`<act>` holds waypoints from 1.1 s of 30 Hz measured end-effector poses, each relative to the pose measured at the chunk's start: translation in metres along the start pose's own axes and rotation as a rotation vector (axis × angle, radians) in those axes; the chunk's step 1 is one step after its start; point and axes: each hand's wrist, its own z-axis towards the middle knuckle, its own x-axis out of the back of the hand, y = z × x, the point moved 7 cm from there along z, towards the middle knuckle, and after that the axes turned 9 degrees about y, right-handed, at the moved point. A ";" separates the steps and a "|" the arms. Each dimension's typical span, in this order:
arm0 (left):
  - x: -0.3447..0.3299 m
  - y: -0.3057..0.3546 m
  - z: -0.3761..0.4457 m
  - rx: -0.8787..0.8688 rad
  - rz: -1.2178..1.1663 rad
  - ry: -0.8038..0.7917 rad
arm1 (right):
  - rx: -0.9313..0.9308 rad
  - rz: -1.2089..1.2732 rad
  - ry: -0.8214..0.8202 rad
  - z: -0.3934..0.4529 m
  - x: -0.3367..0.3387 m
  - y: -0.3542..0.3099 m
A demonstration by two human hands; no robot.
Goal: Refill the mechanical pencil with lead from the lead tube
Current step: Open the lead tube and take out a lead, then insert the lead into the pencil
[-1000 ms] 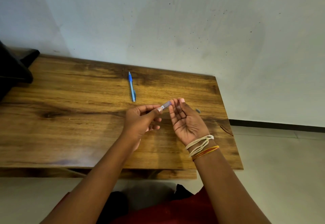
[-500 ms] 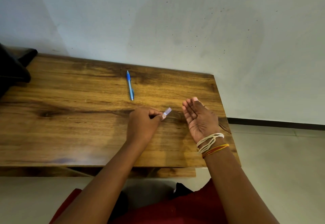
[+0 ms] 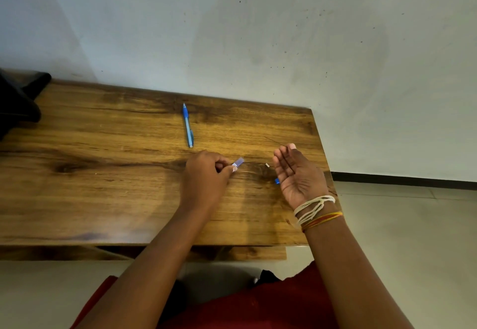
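A blue mechanical pencil [image 3: 188, 125] lies on the wooden table [image 3: 103, 173], beyond my hands, its tip pointing away from me. My left hand [image 3: 206, 176] pinches a small translucent purple lead tube [image 3: 238, 162] low over the table, open end toward the right. My right hand [image 3: 296, 173] is held palm up and slightly cupped, with a thin dark lead [image 3: 288, 162] lying along its fingers. A small white piece [image 3: 267, 165] rests on the table between my hands. A small blue cap [image 3: 276, 181] is partly hidden by my right palm.
A black object [image 3: 18, 101] sits at the table's far left corner. The table's right edge [image 3: 320, 147] runs just past my right hand, with tiled floor beyond. A pale wall stands directly behind the table.
My left hand drew the lead tube away from my right palm and lowered it toward the table. My right hand moved right and stayed palm up.
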 end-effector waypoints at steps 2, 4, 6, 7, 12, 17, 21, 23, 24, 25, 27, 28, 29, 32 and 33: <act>0.004 -0.002 0.004 0.001 -0.021 0.005 | -0.007 0.001 -0.002 -0.001 -0.003 0.003; 0.011 -0.006 0.007 -0.005 -0.037 0.053 | -0.009 0.000 -0.008 -0.001 -0.006 0.006; 0.022 -0.014 0.012 0.005 0.012 0.158 | -0.013 -0.006 -0.015 -0.001 -0.008 0.009; 0.028 -0.019 0.016 0.022 0.054 0.218 | -0.017 -0.010 -0.021 -0.002 -0.010 0.011; 0.037 -0.028 0.029 0.026 0.268 0.304 | -0.011 -0.047 -0.041 -0.002 -0.016 0.020; 0.032 -0.035 0.038 0.037 0.410 0.277 | 0.027 -0.116 -0.092 -0.002 -0.025 0.029; 0.041 -0.034 0.039 0.021 0.251 0.328 | 0.036 -0.145 -0.092 -0.002 -0.026 0.032; 0.048 -0.034 0.039 0.027 0.095 0.377 | 0.037 -0.138 -0.091 -0.002 -0.027 0.033; 0.051 -0.035 0.039 0.046 0.024 0.397 | 0.038 -0.137 -0.092 -0.002 -0.028 0.033; 0.053 -0.035 0.040 0.057 -0.039 0.409 | 0.037 -0.136 -0.092 -0.003 -0.029 0.034; 0.056 -0.034 0.040 0.045 -0.145 0.422 | 0.032 -0.137 -0.096 -0.004 -0.032 0.037; 0.057 -0.031 0.039 0.028 -0.188 0.429 | 0.031 -0.137 -0.099 -0.005 -0.034 0.039; 0.059 -0.027 0.039 0.006 -0.219 0.437 | 0.030 -0.138 -0.102 -0.005 -0.036 0.040; 0.064 -0.021 0.038 -0.014 -0.321 0.469 | 0.024 -0.130 -0.110 -0.007 -0.039 0.042; 0.064 -0.022 0.037 0.023 -0.384 0.473 | 0.019 -0.125 -0.109 -0.007 -0.039 0.042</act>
